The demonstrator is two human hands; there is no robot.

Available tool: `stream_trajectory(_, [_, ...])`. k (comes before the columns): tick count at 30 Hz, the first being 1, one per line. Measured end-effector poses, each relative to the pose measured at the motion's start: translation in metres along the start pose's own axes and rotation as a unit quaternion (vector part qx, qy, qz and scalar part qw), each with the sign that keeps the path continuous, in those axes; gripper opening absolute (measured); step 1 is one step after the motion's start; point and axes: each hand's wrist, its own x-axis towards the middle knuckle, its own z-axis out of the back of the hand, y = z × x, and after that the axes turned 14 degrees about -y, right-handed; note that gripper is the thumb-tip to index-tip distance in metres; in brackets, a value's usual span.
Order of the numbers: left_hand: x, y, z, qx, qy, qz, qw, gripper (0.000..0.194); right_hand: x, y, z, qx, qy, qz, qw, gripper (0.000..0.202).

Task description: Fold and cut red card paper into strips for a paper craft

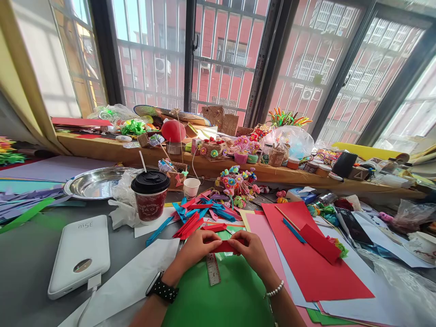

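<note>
A small folded strip of red paper is stretched between my two hands above the green surface. My left hand pinches its left end and my right hand pinches its right end. Just below the strip lies a short clear ruler. Behind my hands is a pile of folded red and blue paper strips. To the right, a large red sheet rests on other coloured sheets, with a thin wooden stick, a blue strip and a red rectangle on it.
At the left are a lidded cup, a white power bank with a cable and a metal tray. A small paper cup and paper flowers stand behind the pile. A cluttered ledge runs below the windows.
</note>
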Motion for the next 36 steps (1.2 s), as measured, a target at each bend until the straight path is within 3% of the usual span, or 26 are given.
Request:
stream_trajectory(10, [-0.002, -0.004, 0.003, -0.015, 0.022, -0.02, 0.999, 0.025, -0.001, 0.004, 0.0, -0.012, 0.012, 0.011, 1.0, 0.023])
stream_trajectory(24, [0.004, 0.003, 0.014, -0.079, -0.055, 0.06, 0.994, 0.027, 0.008, -0.007, 0.013, -0.004, -0.06, -0.002, 0.998, 0.029])
stream_trajectory(29, [0.007, 0.007, 0.021, -0.158, -0.15, 0.108, 0.97, 0.03, 0.012, -0.007, 0.023, 0.049, -0.127, -0.04, 0.99, 0.031])
stream_trajectory(32, [0.006, 0.005, 0.016, -0.196, -0.087, 0.12, 0.969, 0.036, 0.009, -0.003, 0.02, 0.108, -0.129, -0.08, 0.983, 0.033])
stream_trajectory(34, [0.004, 0.001, 0.009, -0.204, -0.007, 0.117, 0.972, 0.044, 0.005, 0.0, 0.012, 0.143, -0.091, -0.112, 0.979, 0.033])
stream_trajectory(36, [0.0, -0.003, 0.004, -0.212, 0.037, 0.098, 0.972, 0.052, 0.0, 0.005, 0.004, 0.165, -0.045, -0.145, 0.974, 0.031])
